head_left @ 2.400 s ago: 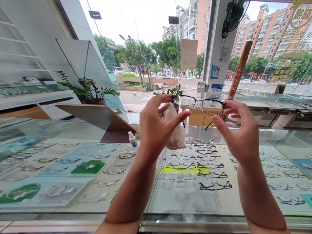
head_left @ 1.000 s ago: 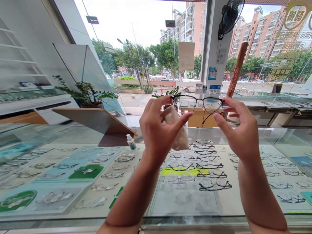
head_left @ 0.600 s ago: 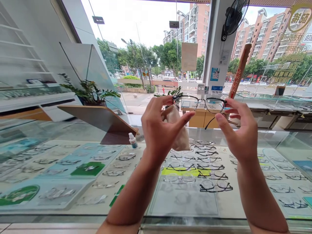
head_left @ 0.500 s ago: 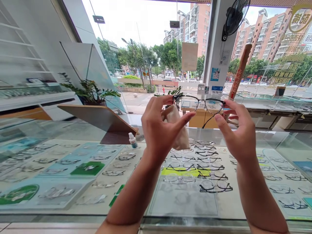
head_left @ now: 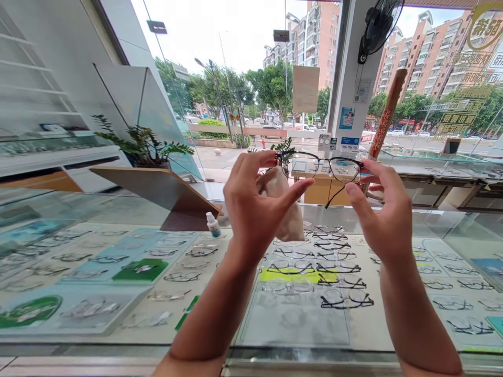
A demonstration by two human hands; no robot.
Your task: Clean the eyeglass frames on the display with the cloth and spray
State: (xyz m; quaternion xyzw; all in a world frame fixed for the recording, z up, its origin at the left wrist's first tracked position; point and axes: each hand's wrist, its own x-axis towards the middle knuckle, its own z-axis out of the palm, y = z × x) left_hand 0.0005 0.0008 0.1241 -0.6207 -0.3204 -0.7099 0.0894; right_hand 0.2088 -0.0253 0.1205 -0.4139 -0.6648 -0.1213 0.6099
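Note:
A pair of dark-rimmed eyeglasses point(head_left: 323, 158) is held up above the glass counter, its lenses facing me. My left hand point(head_left: 251, 196) grips the left end of the frame with its fingers, the thumb stretched out below the lens. A beige cloth point(head_left: 288, 217) hangs from the same hand, partly hidden behind it. At the other end of the frame, my right hand point(head_left: 383, 209) pinches the corner with its fingers, thumb lower down. One temple arm slants down below the right lens.
Under the glass counter top point(head_left: 291, 324) lie rows of eyeglasses point(head_left: 346, 298). A small white bottle point(head_left: 213, 225) stands on the counter, left of my left hand. Beside it a tilted wooden board point(head_left: 153, 188) leans near a potted plant point(head_left: 143, 146). A wall fan point(head_left: 379, 29) hangs on the pillar.
My left hand has shifted very slightly left. Both hands keep hold of the eyeglasses at nearly the same height, and the cloth still hangs from the left hand.

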